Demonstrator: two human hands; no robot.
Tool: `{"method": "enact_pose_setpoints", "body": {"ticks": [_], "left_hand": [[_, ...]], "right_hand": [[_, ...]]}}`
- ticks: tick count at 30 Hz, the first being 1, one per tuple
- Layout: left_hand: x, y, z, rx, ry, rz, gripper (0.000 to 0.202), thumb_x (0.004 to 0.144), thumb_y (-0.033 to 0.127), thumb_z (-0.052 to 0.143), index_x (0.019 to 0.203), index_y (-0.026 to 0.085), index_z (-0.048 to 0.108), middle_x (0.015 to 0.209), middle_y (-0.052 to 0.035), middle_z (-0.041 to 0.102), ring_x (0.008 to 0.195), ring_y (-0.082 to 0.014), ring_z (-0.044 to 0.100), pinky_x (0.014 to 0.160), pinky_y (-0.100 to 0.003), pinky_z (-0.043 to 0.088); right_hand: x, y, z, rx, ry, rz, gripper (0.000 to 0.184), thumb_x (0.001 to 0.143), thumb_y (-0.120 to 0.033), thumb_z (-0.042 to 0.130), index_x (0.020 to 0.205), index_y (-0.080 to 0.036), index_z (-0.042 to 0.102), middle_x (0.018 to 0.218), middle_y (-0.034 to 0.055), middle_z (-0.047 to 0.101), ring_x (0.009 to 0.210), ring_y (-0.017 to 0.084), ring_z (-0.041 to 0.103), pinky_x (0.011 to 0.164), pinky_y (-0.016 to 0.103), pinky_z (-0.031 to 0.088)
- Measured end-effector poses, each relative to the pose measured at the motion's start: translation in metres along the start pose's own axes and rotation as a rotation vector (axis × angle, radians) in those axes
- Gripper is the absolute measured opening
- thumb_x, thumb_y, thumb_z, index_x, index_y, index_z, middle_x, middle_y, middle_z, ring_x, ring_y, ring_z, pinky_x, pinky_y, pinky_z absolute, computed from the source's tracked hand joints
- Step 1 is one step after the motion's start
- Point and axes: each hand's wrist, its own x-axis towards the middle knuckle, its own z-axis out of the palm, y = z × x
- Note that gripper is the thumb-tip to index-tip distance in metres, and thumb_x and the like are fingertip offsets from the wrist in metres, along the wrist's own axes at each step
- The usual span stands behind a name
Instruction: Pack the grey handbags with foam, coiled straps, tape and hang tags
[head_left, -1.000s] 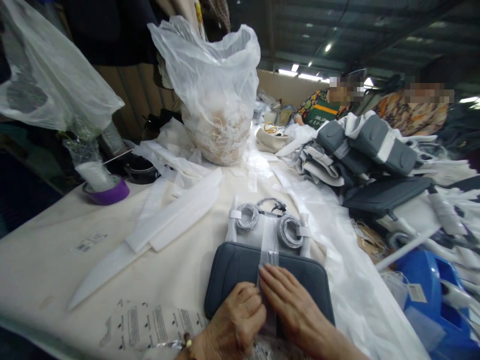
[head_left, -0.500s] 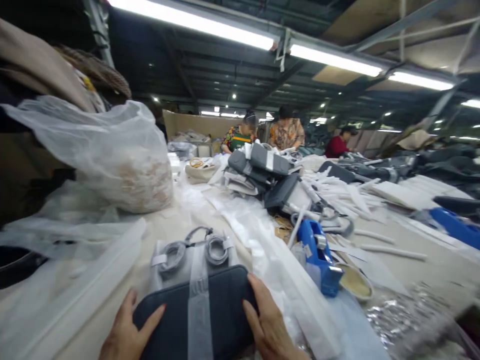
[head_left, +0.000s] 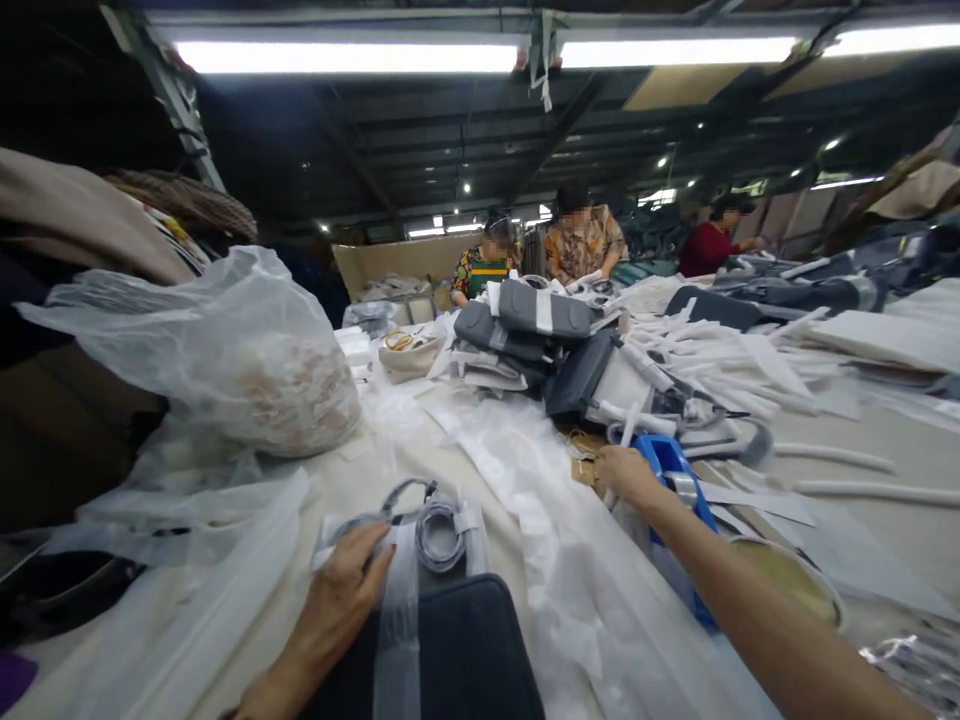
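A dark grey padded case [head_left: 457, 650] lies at the near edge of the table, crossed by a strip of clear tape [head_left: 399, 620]. Above it sit grey coiled cables [head_left: 439, 530] held by white straps. My left hand [head_left: 341, 590] lies flat and open on the taped end of the case, fingertips by the left coil. My right hand [head_left: 626, 472] is stretched out to the right and closed on the blue tape dispenser [head_left: 675, 470], gripping its near end.
A big clear bag of pale scraps [head_left: 240, 360] stands at the left. White plastic sheeting [head_left: 525, 470] runs up the middle. A heap of grey cases [head_left: 540, 335] and white strips [head_left: 735, 370] lies beyond. Several other people work at the far end.
My right hand left the case and reached out to the blue tape dispenser. My left hand slid up to the coils. The camera tilted up and to the right.
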Motion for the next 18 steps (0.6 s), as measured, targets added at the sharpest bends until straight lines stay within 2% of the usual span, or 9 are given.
{"method": "enact_pose_setpoints", "body": {"ticks": [3, 6, 7, 9, 10, 12, 14, 16, 18], "left_hand": [[0.041, 0.023, 0.014, -0.027, -0.146, 0.057, 0.033, 0.079, 0.039, 0.045, 0.093, 0.018, 0.067, 0.101, -0.0094, 0.070, 0.099, -0.0232, 0.063, 0.093, -0.039, 0.048], [0.076, 0.039, 0.023, -0.048, -0.289, 0.100, 0.033, 0.081, 0.037, 0.045, 0.096, 0.016, 0.066, 0.102, -0.0099, 0.069, 0.100, -0.0222, 0.062, 0.093, -0.037, 0.048], [0.087, 0.044, 0.026, -0.055, -0.358, 0.115, 0.034, 0.081, 0.036, 0.045, 0.097, 0.016, 0.066, 0.104, -0.0100, 0.068, 0.100, -0.0215, 0.061, 0.093, -0.036, 0.047], [0.107, 0.056, 0.031, -0.052, -0.552, 0.170, 0.033, 0.081, 0.033, 0.047, 0.102, 0.016, 0.065, 0.107, -0.0091, 0.067, 0.101, -0.0201, 0.060, 0.093, -0.033, 0.046], [0.115, 0.062, 0.035, -0.033, -0.677, 0.215, 0.032, 0.080, 0.032, 0.050, 0.104, 0.017, 0.065, 0.111, -0.0087, 0.065, 0.104, -0.0201, 0.059, 0.095, -0.033, 0.044], [0.131, 0.074, 0.042, 0.050, -0.940, 0.328, 0.033, 0.076, 0.033, 0.058, 0.106, 0.019, 0.065, 0.118, -0.0085, 0.061, 0.110, -0.0226, 0.055, 0.097, -0.034, 0.041], [0.142, 0.085, 0.051, 0.159, -1.157, 0.409, 0.035, 0.071, 0.039, 0.066, 0.102, 0.021, 0.067, 0.120, -0.0085, 0.059, 0.108, -0.0261, 0.055, 0.095, -0.036, 0.041], [0.150, 0.091, 0.058, 0.235, -1.286, 0.404, 0.041, 0.065, 0.045, 0.072, 0.098, 0.022, 0.066, 0.113, -0.0076, 0.060, 0.098, -0.0265, 0.059, 0.087, -0.036, 0.045], [0.154, 0.093, 0.062, 0.271, -1.331, 0.334, 0.053, 0.060, 0.048, 0.075, 0.103, 0.021, 0.062, 0.105, -0.0060, 0.060, 0.089, -0.0251, 0.060, 0.081, -0.034, 0.047]], "right_hand": [[0.016, 0.003, 0.002, -0.031, -0.012, 0.152, 0.020, 0.089, -0.030, 0.056, 0.095, -0.012, 0.061, 0.092, 0.0051, 0.064, 0.079, 0.016, 0.062, 0.070, 0.032, 0.052], [0.000, -0.002, -0.001, -0.042, 0.095, 0.190, 0.022, 0.093, -0.023, 0.045, 0.096, -0.010, 0.063, 0.095, 0.0138, 0.063, 0.084, 0.021, 0.062, 0.068, 0.032, 0.048], [-0.010, -0.005, -0.001, -0.043, 0.153, 0.157, 0.025, 0.093, -0.021, 0.041, 0.099, -0.011, 0.063, 0.099, 0.0161, 0.062, 0.089, 0.024, 0.061, 0.070, 0.033, 0.047], [-0.033, -0.012, 0.002, -0.027, 0.262, 0.003, 0.025, 0.093, -0.019, 0.039, 0.102, -0.018, 0.063, 0.103, 0.0117, 0.062, 0.099, 0.024, 0.057, 0.078, 0.033, 0.043], [-0.044, -0.015, 0.006, -0.006, 0.326, -0.142, 0.023, 0.091, -0.016, 0.042, 0.099, -0.019, 0.063, 0.099, 0.0097, 0.063, 0.096, 0.024, 0.058, 0.077, 0.033, 0.043], [-0.063, -0.019, 0.018, 0.068, 0.374, -0.352, 0.023, 0.086, -0.009, 0.042, 0.094, -0.019, 0.061, 0.088, 0.0069, 0.064, 0.079, 0.020, 0.062, 0.067, 0.029, 0.043], [-0.076, -0.018, 0.032, 0.134, 0.349, -0.452, 0.024, 0.083, -0.004, 0.039, 0.091, -0.018, 0.057, 0.076, 0.0044, 0.062, 0.061, 0.017, 0.061, 0.055, 0.026, 0.041], [-0.082, -0.014, 0.045, 0.158, 0.306, -0.477, 0.024, 0.081, -0.004, 0.037, 0.093, -0.018, 0.052, 0.067, 0.0008, 0.060, 0.052, 0.016, 0.060, 0.049, 0.025, 0.039], [-0.083, -0.007, 0.053, 0.141, 0.295, -0.497, 0.025, 0.081, -0.004, 0.038, 0.100, -0.017, 0.048, 0.063, -0.0011, 0.059, 0.052, 0.016, 0.060, 0.048, 0.025, 0.039]]}}
